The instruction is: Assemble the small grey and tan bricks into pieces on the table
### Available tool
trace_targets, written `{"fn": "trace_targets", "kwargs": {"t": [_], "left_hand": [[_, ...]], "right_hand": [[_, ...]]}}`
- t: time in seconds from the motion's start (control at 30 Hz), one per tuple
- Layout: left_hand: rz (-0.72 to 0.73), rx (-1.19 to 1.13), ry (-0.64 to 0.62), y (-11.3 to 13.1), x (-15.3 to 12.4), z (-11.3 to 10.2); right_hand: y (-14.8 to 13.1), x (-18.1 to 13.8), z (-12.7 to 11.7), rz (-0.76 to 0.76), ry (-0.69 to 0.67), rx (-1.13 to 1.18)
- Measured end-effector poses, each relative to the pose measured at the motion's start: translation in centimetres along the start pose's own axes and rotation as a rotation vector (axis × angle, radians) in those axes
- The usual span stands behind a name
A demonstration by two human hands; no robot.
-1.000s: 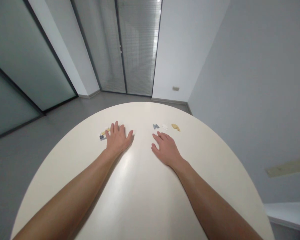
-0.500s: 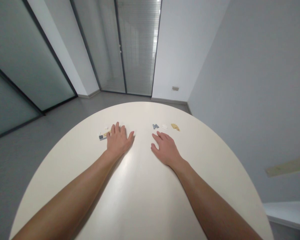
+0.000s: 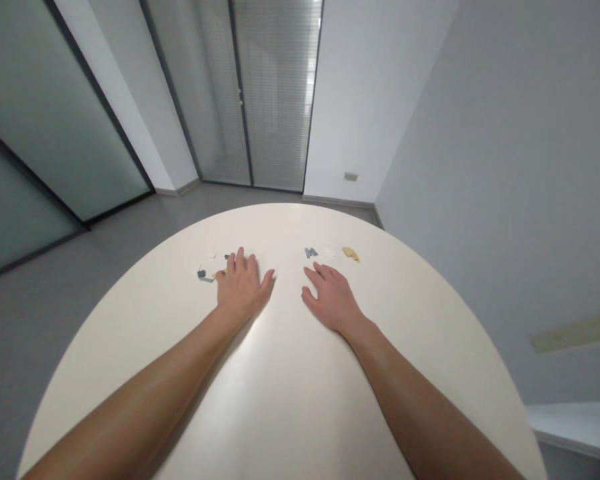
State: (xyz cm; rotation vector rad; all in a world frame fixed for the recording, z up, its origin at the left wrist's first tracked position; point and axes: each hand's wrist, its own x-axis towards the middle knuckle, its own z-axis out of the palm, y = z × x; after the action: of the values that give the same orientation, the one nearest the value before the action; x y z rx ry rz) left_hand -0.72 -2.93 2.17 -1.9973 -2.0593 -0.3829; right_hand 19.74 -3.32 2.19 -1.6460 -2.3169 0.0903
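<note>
My left hand (image 3: 241, 283) is open, its fingers spread over the left part of the white round table (image 3: 290, 400). Under and beside its little-finger side lie a small dark piece (image 3: 201, 274), a thin grey strip (image 3: 207, 280) and a bit of yellow, partly hidden by the hand. Another dark bit (image 3: 227, 257) shows by the fingertips, and a white piece (image 3: 212, 255) lies farther left. My right hand (image 3: 334, 299) rests open and holds nothing. Just beyond its fingers are small grey pieces (image 3: 311, 253), white pieces (image 3: 329, 253) and yellow pieces (image 3: 351, 253).
Behind the table stands a glass partition with blinds (image 3: 275, 100). Frosted glass panels (image 3: 55, 120) are on the left, and a grey wall (image 3: 520, 167) runs along the right. The table's curved far edge lies a little past the small pieces.
My left hand has shifted slightly to the right. A dark bit now shows by its fingertips, and less yellow is visible beside it. My right hand has stayed put.
</note>
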Motion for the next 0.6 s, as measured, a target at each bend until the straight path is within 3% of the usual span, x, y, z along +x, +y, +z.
{"fn": "trace_targets", "kwargs": {"t": [0.27, 0.47, 0.6], "left_hand": [[0.167, -0.135, -0.006, 1.1, -0.9, 0.4], [0.483, -0.452, 0.023, 1.2, -0.5, 0.9], [0.424, -0.518, 0.064, 0.8, -0.1, 0.9]], "right_hand": [[0.1, 0.2, 0.7, -0.004, 0.037, 0.004], [0.1, 0.3, 1.0, -0.025, 0.071, 0.0], [0.2, 0.3, 1.0, -0.026, 0.069, 0.001]]}}
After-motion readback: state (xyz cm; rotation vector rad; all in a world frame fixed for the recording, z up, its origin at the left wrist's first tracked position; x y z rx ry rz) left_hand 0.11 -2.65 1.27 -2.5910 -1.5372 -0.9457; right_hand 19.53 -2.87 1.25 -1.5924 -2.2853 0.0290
